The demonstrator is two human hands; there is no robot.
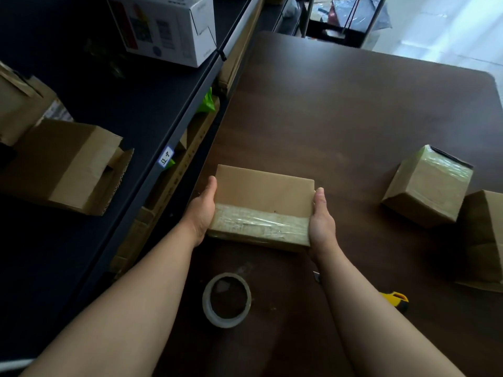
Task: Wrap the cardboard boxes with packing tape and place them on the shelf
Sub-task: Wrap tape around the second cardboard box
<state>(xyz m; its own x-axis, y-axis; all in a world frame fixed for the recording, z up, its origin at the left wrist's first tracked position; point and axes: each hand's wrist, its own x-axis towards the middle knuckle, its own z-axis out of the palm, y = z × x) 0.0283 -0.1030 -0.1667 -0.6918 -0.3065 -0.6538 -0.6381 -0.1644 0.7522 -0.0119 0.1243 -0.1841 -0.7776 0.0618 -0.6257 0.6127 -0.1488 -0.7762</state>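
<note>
A flat cardboard box with a band of clear tape across its near part is held over the dark brown table. My left hand grips its left side and my right hand grips its right side, thumbs on top. A roll of packing tape lies flat on the table just in front of me. The dark shelf runs along the left, level with the box.
A taped box and another cardboard box sit at the table's right. A yellow utility knife lies near my right forearm. On the shelf stand an open cardboard box and a white printed box.
</note>
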